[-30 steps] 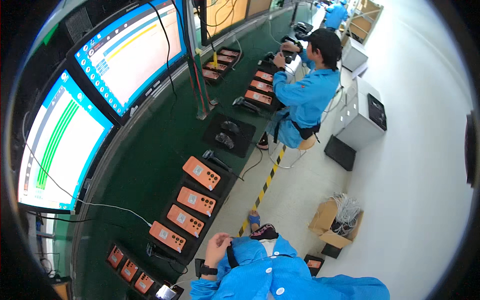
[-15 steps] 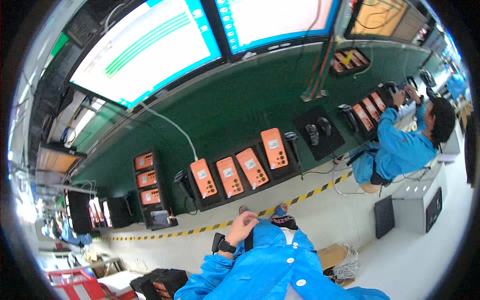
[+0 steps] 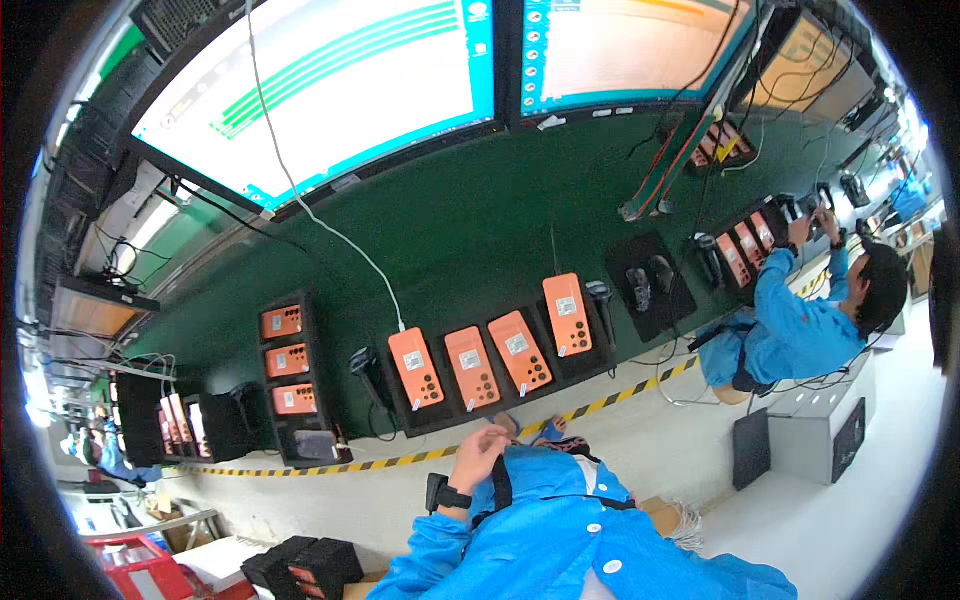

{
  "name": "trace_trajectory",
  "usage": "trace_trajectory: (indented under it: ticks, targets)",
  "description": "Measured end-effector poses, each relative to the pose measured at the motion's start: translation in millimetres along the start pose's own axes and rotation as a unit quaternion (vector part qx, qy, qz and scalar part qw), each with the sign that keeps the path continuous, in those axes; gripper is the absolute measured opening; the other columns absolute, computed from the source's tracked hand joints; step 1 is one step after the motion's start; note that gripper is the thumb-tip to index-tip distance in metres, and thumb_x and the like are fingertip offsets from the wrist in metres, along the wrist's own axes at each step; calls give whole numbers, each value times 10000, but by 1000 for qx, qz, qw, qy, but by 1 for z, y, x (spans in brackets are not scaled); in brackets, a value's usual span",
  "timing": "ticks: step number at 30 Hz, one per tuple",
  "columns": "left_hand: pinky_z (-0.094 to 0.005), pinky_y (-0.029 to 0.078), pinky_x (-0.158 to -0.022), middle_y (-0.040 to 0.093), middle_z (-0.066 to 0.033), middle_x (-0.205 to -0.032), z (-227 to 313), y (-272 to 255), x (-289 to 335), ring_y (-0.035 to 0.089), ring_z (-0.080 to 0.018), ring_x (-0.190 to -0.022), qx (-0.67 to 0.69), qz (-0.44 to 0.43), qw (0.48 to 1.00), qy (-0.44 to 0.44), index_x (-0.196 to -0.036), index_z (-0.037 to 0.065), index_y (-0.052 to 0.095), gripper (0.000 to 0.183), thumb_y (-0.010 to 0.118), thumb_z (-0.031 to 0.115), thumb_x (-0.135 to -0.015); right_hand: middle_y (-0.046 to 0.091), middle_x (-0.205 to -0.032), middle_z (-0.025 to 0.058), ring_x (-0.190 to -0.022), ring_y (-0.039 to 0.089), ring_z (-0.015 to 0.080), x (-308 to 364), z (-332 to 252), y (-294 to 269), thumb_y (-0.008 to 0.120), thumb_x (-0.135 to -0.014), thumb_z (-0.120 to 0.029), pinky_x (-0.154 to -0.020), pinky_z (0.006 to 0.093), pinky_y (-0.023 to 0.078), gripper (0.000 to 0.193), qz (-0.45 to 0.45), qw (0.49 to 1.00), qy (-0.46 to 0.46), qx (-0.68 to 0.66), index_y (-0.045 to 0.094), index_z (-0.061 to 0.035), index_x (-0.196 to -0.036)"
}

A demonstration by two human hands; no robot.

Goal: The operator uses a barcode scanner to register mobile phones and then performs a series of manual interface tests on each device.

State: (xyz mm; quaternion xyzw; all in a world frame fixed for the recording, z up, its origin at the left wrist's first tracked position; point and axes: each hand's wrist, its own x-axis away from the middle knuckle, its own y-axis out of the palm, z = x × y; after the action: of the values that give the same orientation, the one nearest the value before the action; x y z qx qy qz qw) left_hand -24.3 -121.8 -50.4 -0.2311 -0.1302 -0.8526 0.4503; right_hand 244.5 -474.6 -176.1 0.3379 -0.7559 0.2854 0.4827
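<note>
My left hand [image 3: 480, 455], with a black band at its wrist, hovers in front of my blue jacket [image 3: 530, 515], just short of the bench's near edge. Its fingers are curled in, and nothing shows between them. My right hand is out of view. Beyond the left hand, a black tray [image 3: 425, 420] holds several orange smartphones in a row, camera ends toward me: the leftmost phone [image 3: 416, 368], a second phone [image 3: 471, 368], a third phone [image 3: 520, 352] and the rightmost phone [image 3: 568, 315]. A white cable [image 3: 345, 233] runs to the leftmost one. Neither hand touches them.
Handheld scanners stand left [image 3: 368, 375] and right [image 3: 603, 300] of the tray. Farther left, another black tray [image 3: 300, 345] holds three orange phones and a dark device. Two monitors [image 3: 340, 100] line the back. At right sits a co-worker [image 3: 800, 310], beside a grey box [image 3: 805, 440].
The view has shifted, so the row of phones and the monitors appear a little farther right. My left hand stays in front of my jacket, its fingers still curled.
</note>
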Motion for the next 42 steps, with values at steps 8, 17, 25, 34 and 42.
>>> trace_trajectory:
  ticks: [8,17,25,34,42]
  targets:
    - [-286,510,-745,658,-90,-901,39,-40,-64,645,-154,-839,44,31,994,96,-1054,-11,577,176,560,82,-905,597,-749,67,-671,599,150,-4,-121,27,601,-886,-190,-584,276,499,183,82,964,-251,34,577,-9,-881]
    - [-454,378,-995,474,-252,-1272,15,-84,-97,438,-424,-1193,-234,201,939,150,-1047,46,580,319,648,122,-745,593,-797,19,-693,567,90,9,-352,160,616,-903,-125,-626,247,475,141,-30,882,-468,36,520,-27,-937]
    - [-513,373,-1002,408,-277,-1375,-13,-74,-102,367,-471,-1277,-317,216,916,121,-1066,107,619,350,680,215,-739,576,-757,3,-709,570,60,-15,-412,210,613,-902,-112,-619,222,458,116,-63,811,-563,150,540,-22,-899]
    - [-438,417,-975,531,-256,-1263,-1,-60,-101,475,-395,-1220,-271,333,892,141,-956,85,632,196,652,174,-783,592,-750,19,-701,591,95,17,-404,277,588,-927,-158,-593,243,467,123,-295,878,-375,32,561,-38,-923]
    - [-443,451,-873,598,-168,-1100,35,-109,-112,554,-372,-1030,-274,544,790,63,-1147,35,535,455,658,84,-712,603,-789,4,-728,583,84,19,-376,326,574,-942,-208,-638,229,474,146,-352,866,-317,160,550,-71,-899]
